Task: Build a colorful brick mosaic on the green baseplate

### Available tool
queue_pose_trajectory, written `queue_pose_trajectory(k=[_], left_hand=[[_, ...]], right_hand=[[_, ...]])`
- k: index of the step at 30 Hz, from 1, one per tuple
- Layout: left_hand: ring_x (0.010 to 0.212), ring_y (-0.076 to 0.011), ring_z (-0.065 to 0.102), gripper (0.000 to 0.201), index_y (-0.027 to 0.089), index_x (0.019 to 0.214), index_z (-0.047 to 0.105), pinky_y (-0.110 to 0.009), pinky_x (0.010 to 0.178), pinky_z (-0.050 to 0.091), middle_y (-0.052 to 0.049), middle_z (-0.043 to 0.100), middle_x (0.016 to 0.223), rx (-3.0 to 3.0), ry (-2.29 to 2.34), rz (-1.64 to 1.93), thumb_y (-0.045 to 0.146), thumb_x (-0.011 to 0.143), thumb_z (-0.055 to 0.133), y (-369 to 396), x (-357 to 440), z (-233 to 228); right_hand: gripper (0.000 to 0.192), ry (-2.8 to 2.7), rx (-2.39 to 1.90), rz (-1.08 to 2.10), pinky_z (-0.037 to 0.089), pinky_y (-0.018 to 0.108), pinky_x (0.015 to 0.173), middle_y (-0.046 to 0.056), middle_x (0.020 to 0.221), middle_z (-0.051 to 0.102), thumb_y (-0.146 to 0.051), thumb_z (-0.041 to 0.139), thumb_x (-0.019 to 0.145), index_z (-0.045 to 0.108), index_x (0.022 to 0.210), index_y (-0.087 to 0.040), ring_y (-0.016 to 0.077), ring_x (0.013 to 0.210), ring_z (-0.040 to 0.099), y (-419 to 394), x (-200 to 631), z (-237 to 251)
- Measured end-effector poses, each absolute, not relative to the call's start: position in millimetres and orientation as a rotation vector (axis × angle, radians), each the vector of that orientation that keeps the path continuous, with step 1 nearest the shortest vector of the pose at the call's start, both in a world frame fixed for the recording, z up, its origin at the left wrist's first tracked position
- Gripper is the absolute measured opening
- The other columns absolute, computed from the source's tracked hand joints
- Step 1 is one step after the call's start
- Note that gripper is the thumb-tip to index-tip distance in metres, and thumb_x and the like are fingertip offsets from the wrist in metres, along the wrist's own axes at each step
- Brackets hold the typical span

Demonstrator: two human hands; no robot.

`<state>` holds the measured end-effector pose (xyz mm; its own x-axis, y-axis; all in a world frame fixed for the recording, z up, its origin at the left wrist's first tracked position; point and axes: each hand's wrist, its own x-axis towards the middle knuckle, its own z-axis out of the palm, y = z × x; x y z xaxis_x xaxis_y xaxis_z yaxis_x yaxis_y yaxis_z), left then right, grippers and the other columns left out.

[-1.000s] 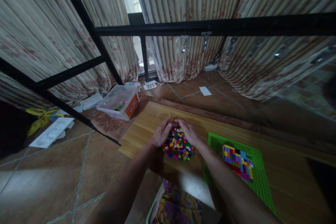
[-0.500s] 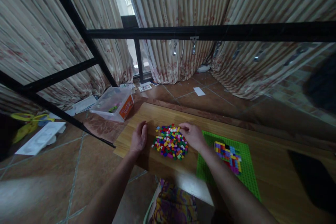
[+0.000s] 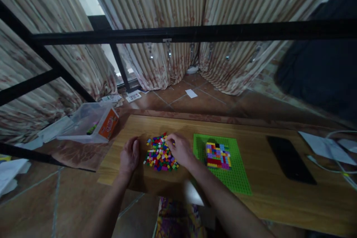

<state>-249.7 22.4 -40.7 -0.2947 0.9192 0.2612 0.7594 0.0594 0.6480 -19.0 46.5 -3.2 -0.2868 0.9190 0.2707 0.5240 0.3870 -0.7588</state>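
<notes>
A loose pile of small coloured toy bricks (image 3: 161, 156) lies on the wooden table. At its upper right edge, my right hand (image 3: 180, 150) has thumb and forefinger pinched together; whatever is between the fingertips is too small to make out. To the left of the pile my left hand (image 3: 129, 156) rests on its side on the wood, loosely curled with the thumb apart and nothing visible in it. Right of my right hand lies a green baseplate (image 3: 240, 178), bearing a block of joined multicoloured bricks (image 3: 218, 155).
A dark phone-like slab (image 3: 290, 160) lies on the table's right side, near white cables (image 3: 334, 165) and a white sheet (image 3: 315, 141). A clear plastic box (image 3: 80, 126) stands on the floor at left. Black metal bars (image 3: 195, 34) cross before the curtains.
The view has turned to the right, bringing the cables and the whole dark slab into sight. Both hands stay by the pile, the right one still pinching at its upper right edge.
</notes>
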Motion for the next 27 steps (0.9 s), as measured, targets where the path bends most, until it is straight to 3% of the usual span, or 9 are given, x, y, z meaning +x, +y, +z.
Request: queue_pose_trajectory(k=[3, 5, 14, 20, 27], left_hand=[[0.102, -0.0255, 0.064, 0.045, 0.017, 0.109, 0.060, -0.039, 0.091, 0.051, -0.012, 0.068, 0.107, 1.771, 2.128, 1.031, 0.048, 0.092, 0.032, 23.8, -251.6, -42.2], [0.100, -0.0251, 0.064, 0.044, 0.018, 0.109, 0.060, -0.038, 0.089, 0.051, -0.011, 0.069, 0.105, 1.811, 2.137, 1.021, 0.048, 0.092, 0.032, 24.8, -253.1, -43.4], [0.093, -0.0246, 0.065, 0.040, 0.018, 0.105, 0.062, -0.035, 0.080, 0.051, -0.012, 0.070, 0.100, 1.895, 2.203, 0.970, 0.044, 0.091, 0.035, 31.0, -256.1, -47.2], [0.093, -0.0249, 0.065, 0.034, 0.017, 0.100, 0.064, -0.035, 0.081, 0.050, -0.012, 0.070, 0.096, 1.760, 2.200, 1.035, 0.040, 0.088, 0.042, 27.2, -243.4, -34.8], [0.097, -0.0240, 0.064, 0.038, 0.016, 0.100, 0.064, -0.035, 0.086, 0.049, -0.011, 0.070, 0.099, 1.646, 2.200, 1.124, 0.043, 0.088, 0.042, 25.6, -245.2, -33.5]], right_hand=[[0.012, -1.819, -1.140, 0.972, 0.045, 0.023, 0.064, -0.002, 0.072, 0.064, -0.017, 0.052, 0.087, 0.063, 0.085, -0.023, 0.0129, 0.065, 0.059, 13.7, -23.0, 7.5], [0.012, -1.702, -1.053, 1.118, 0.044, 0.021, 0.059, -0.002, 0.071, 0.064, -0.019, 0.051, 0.087, 0.063, 0.086, -0.022, 0.0116, 0.063, 0.059, -9.2, -24.1, 9.2], [0.015, -1.002, -0.989, 1.773, 0.050, 0.026, 0.056, -0.003, 0.060, 0.065, -0.033, 0.067, 0.078, 0.065, 0.085, -0.020, 0.0145, 0.057, 0.063, -70.2, -7.7, 1.6], [0.027, -0.557, -0.789, 1.766, 0.054, 0.027, 0.068, -0.001, 0.074, 0.072, -0.033, 0.082, 0.065, 0.071, 0.087, -0.021, 0.0132, 0.069, 0.068, -68.7, 25.2, 21.1], [0.029, -0.552, -0.746, 1.654, 0.057, 0.026, 0.072, 0.000, 0.089, 0.075, -0.028, 0.081, 0.066, 0.072, 0.094, -0.025, 0.0147, 0.081, 0.071, -71.5, 56.5, 38.4]])
